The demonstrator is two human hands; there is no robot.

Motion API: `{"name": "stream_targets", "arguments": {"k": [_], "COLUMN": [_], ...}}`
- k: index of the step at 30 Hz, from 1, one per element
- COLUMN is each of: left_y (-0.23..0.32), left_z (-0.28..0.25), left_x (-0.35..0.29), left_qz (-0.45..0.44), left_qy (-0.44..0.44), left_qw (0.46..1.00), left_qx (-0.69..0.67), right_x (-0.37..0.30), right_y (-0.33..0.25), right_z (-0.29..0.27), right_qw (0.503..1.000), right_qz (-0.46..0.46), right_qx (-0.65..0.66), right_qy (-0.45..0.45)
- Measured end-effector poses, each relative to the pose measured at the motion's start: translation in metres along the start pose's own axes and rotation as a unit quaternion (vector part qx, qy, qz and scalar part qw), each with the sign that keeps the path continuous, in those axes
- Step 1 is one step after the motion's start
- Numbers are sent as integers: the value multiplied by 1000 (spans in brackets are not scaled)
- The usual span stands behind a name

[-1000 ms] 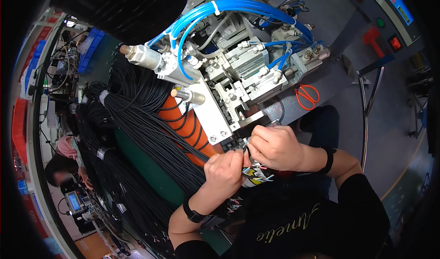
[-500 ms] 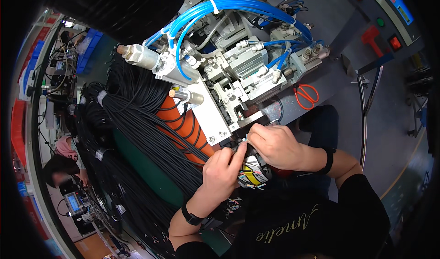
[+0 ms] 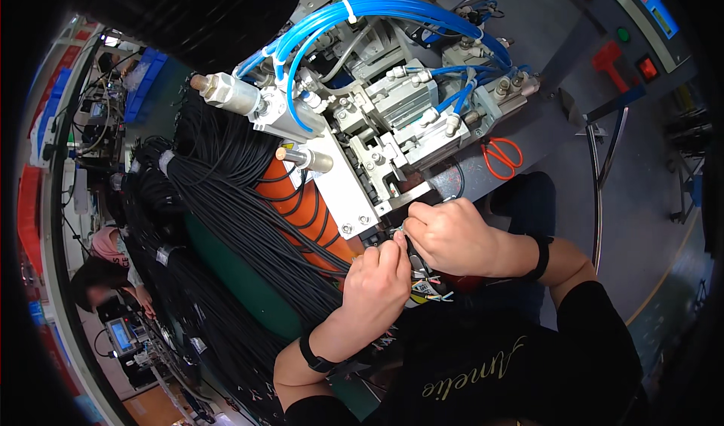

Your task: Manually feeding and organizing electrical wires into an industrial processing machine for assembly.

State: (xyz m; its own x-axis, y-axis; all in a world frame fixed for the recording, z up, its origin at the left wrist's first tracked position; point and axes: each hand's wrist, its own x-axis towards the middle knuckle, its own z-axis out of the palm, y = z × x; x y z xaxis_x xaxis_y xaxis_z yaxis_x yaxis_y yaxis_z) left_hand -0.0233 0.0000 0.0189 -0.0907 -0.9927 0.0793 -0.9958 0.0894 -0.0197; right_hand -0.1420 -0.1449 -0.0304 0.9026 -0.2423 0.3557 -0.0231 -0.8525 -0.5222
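Note:
My left hand (image 3: 377,284) and my right hand (image 3: 456,239) meet at the front of a metal machine (image 3: 400,116) with pneumatic cylinders. Both are closed, fingertips pinched together almost touching. Whatever small piece lies between them is mostly hidden; just a pale glint shows there. Below the fingers, several thin coloured wire ends (image 3: 434,296) stick out beside a partly covered yellow label (image 3: 417,299). A metal bar (image 3: 411,196) of the machine lies just above my right fingertips.
Bundled black cables (image 3: 249,222) hang at the left, over an orange surface (image 3: 294,199). Blue air hoses (image 3: 385,7) arch over the machine. Red-handled scissors (image 3: 501,158) lie to its right. A control panel (image 3: 648,18) stands at upper right; a person (image 3: 105,275) sits far left.
My left hand has shifted slightly right and turned more upright, covering more of the yellow label. My right hand has moved slightly left, its fingers still pinched.

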Motion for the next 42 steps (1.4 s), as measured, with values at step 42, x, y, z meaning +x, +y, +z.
{"name": "stream_targets", "arguments": {"k": [42], "left_y": [-22], "left_z": [11], "left_x": [-30], "left_qz": [-109], "left_qy": [64], "left_qw": [979], "left_qx": [-161], "right_x": [-10], "right_y": [-16], "right_z": [4], "right_qw": [934], "right_qz": [-73], "right_qx": [348], "right_qy": [41]}}
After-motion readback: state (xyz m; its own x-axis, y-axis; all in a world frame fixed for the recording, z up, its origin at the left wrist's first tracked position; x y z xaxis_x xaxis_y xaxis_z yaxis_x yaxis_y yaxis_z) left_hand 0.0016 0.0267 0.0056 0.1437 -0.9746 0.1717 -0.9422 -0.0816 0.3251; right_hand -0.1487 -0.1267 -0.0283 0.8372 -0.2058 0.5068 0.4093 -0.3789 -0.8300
